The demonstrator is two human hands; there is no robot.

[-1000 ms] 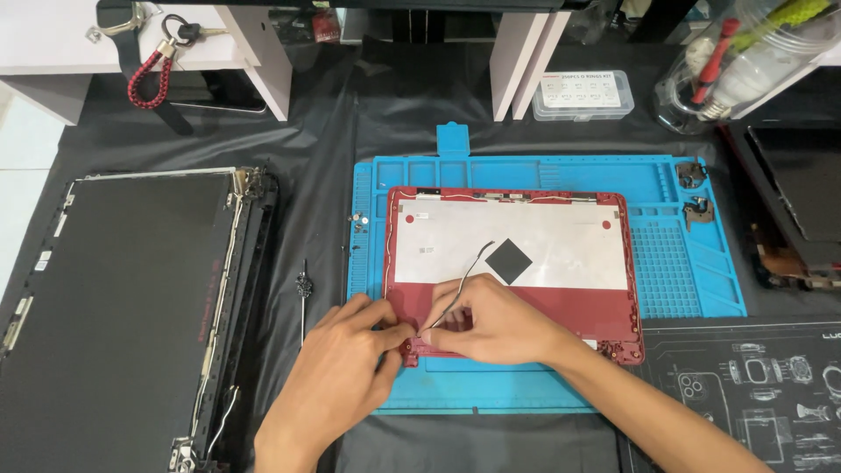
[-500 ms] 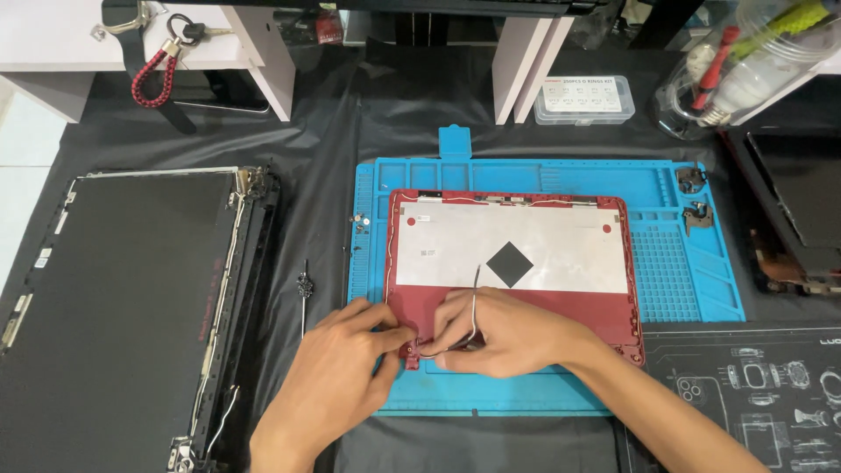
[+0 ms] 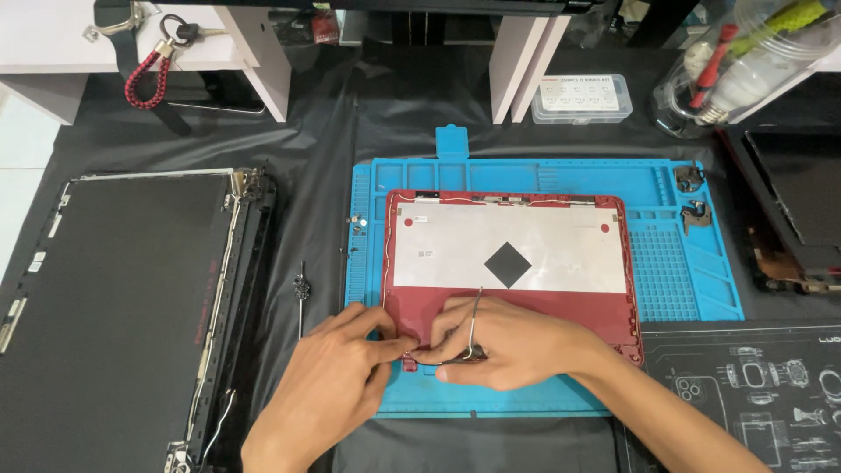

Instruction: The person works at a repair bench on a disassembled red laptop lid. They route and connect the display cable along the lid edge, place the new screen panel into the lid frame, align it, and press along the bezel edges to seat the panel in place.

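A red laptop lid shell (image 3: 604, 302) with a silver foil inner panel and a black diamond pad lies on a blue silicone work mat (image 3: 683, 271). My left hand (image 3: 328, 390) presses on the shell's near left corner, fingertips pinched at the rim. My right hand (image 3: 499, 342) rests on the near edge and holds a thin grey cable (image 3: 474, 320) that loops up between its fingers. Both hands nearly touch at the corner.
A detached black display panel (image 3: 123, 307) lies at the left. A small screwdriver (image 3: 300, 293) sits between it and the mat. A clear parts box (image 3: 583, 96), a jar of tools (image 3: 745, 66), two hinges (image 3: 692, 197) and a dark mat (image 3: 771, 385) are around.
The cable has been drawn from a slanted run across the foil into an upright loop in my right hand. Both hands shifted slightly along the shell's near edge.
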